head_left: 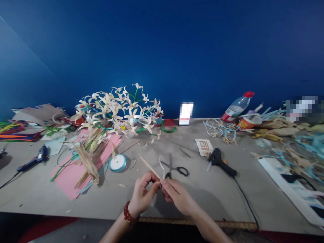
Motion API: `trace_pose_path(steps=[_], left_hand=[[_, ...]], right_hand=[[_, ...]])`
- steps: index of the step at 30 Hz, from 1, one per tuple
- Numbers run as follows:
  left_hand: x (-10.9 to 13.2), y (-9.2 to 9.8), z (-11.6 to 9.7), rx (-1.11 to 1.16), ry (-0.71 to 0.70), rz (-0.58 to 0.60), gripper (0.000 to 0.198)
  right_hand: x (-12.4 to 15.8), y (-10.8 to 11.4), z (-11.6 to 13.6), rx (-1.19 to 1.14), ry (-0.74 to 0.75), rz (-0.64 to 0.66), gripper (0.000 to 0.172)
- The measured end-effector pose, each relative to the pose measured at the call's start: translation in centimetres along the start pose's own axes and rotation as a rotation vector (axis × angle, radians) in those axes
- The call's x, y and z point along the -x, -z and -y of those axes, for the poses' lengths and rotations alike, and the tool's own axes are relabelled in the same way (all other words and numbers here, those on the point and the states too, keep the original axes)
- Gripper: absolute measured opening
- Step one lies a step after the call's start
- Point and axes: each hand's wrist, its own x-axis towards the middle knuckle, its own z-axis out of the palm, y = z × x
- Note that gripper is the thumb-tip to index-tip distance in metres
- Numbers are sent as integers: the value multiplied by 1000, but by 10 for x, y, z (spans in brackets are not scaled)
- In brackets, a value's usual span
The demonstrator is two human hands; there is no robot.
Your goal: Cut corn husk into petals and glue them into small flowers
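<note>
Worktable, both hands meeting over the near edge on a pale thin strip.

Grey table (101, 206) along a blue wall; bunch of pale flowers (131, 113) at the back, probably there to be out of the forearms' way. Left hand (144, 194), beaded bracelet at wrist, thumb and forefinger pinching the pale strip (149, 166) at its near end; right hand (177, 194) likewise pinching, fingertips against the left's, presumably to steady so slim a piece. Black glue gun (222, 163) to the right, seemingly within that hand's reach. Scissors (172, 168) just ahead, handles toward the worker, handy for a quick pick-up. Ribbon spool (117, 163) lying flat, left. Smallest: whitish curled strip (162, 167) rising by the fingertips; whether gripped, can't tell.
</note>
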Motion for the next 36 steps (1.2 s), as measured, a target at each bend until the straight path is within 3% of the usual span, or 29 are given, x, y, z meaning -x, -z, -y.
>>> trace_pose_path(steps=[6, 10, 11, 13, 17, 19, 22, 25, 29, 32, 34, 36], left_hand=[[-3, 2, -2, 12, -118, -41, 10], [-7, 2, 6, 117, -70, -16, 13], [-8, 2, 9, 154, -36, -6, 15], [-8, 2, 12, 228, 41, -14, 17], [-6, 2, 11, 230, 85, -42, 20], [-5, 0, 8, 158, 60, -30, 19], [-3, -2, 5, 65, 31, -33, 20], [-1, -2, 4, 16, 12, -34, 19], [0, -1, 3, 37, -45, -31, 14], [-2, 0, 3, 106, -81, -40, 15], [-5, 1, 3, 134, -81, -32, 16], [-6, 2, 4, 143, -71, -25, 17]], right_hand=[[9, 9, 17, -589, -211, 319, 52], [10, 16, 19, -829, -278, 503, 53], [9, 17, 16, -826, -271, 502, 53], [7, 16, 11, -691, -189, 371, 54], [4, 8, 5, -79, 66, -2, 53], [3, 3, 4, 161, 111, -80, 50], [0, -1, 3, 309, 139, -160, 49], [-1, -1, 2, 113, 56, -89, 53], [3, 3, 10, -403, -177, 183, 56], [8, 9, 18, -649, -246, 332, 54], [9, 12, 20, -688, -251, 372, 54], [8, 13, 18, -546, -172, 268, 55]])
